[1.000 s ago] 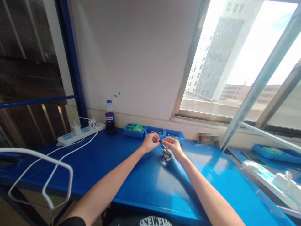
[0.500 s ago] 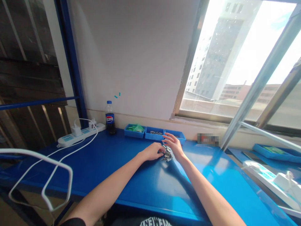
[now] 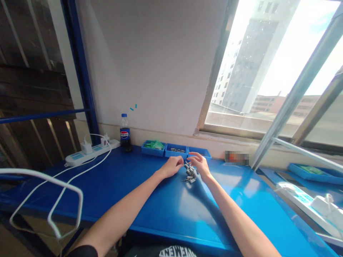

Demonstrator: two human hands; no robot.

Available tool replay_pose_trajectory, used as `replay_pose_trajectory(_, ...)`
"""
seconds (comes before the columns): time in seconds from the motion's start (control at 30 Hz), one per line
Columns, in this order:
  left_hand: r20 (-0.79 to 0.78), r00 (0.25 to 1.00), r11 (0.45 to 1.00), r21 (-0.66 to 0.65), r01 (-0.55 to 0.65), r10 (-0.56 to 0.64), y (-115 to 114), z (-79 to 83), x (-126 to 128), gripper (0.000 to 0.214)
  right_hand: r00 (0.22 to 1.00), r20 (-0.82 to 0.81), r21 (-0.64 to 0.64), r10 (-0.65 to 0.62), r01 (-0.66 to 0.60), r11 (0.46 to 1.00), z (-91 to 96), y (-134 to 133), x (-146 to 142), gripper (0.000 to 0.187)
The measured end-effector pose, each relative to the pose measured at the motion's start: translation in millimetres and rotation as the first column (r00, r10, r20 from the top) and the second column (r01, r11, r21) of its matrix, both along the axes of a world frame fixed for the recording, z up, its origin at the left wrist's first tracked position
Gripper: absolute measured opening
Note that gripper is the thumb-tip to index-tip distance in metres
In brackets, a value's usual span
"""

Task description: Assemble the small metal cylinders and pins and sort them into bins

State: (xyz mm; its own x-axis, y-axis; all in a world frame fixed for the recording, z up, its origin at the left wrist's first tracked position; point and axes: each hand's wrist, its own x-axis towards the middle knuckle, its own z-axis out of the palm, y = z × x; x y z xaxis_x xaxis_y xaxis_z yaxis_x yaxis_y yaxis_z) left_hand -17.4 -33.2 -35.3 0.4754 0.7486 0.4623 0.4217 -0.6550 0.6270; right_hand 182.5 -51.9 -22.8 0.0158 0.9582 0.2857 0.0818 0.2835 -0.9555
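Observation:
A small heap of metal parts [image 3: 189,173] lies on the blue table [image 3: 150,210]. My left hand [image 3: 173,166] hovers just left of the heap, its fingers curled together in a pinch; what it holds is too small to make out. My right hand [image 3: 199,164] is at the heap's right side with fingers loosely curled near the parts; whether it holds one I cannot see.
Three blue trays [image 3: 175,150] stand behind the heap, the left one with green pieces. A cola bottle [image 3: 124,132] and a white power strip [image 3: 91,151] with cables are at the back left. Another power strip [image 3: 308,203] and a blue tray [image 3: 311,172] lie at the right under the window.
Both hands met above the heap a second ago, then dropped onto it. Now my left hand has lifted slightly in a pinch and my right hand has curled its fingers.

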Motion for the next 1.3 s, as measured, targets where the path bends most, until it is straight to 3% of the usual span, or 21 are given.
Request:
replay_pose_trajectory(0.07,0.13,0.991,0.999,-0.023,-0.032,0.035,1,4.4,1,0.006,0.997,0.074,-0.002,-0.016,0.016,1.0,-1.1,1,3,0.04)
replay_pose_trajectory(0.17,0.258,0.964,0.996,-0.067,-0.053,0.068,-1,8.7,3,0.011,0.993,0.047,-0.054,0.111,-0.109,0.993,-1.9,0,3,0.043)
replay_pose_trajectory(0.27,0.31,0.949,0.995,-0.091,-0.034,0.061,-3,9.3,5,0.012,0.98,0.006,-0.066,0.198,-0.197,0.978,-2.5,-4,-1,0.04)
replay_pose_trajectory(0.5,0.347,0.935,0.992,-0.118,-0.033,0.073,0,4.0,8,0.016,0.983,-0.073,-0.111,0.169,-0.177,0.978,-5.9,-1,-1,0.036)
replay_pose_trajectory(0.67,0.182,0.98,0.997,-0.003,-0.081,0.08,-5,2.2,11,0.008,0.995,-0.09,0.012,-0.052,0.053,0.999,3.0,2,10,0.043)
replay_pose_trajectory(0.8,-0.058,0.987,0.985,0.082,0.152,-0.147,-14,-0.8,13,0.018,0.983,-0.133,0.041,-0.128,0.134,0.99,4.9,4,17,0.059)
replay_pose_trajectory(0.9,-0.179,0.955,0.958,0.123,0.26,-0.237,-17,-5.0,16,0.021,0.987,-0.12,0.014,-0.102,0.105,0.994,0.4,7,20,0.052)
replay_pose_trajectory(1.03,-0.206,0.957,0.964,0.123,0.234,-0.206,-17,-7.2,20,0.016,0.993,-0.097,0.005,-0.06,0.061,0.998,-4.8,9,20,0.045)
replay_pose_trajectory(1.3,-0.22,0.975,0.986,0.151,0.067,-0.032,-19,-7.5,18,0.007,0.996,-0.078,-0.023,-0.041,0.04,0.999,-4.4,5,19,0.041)
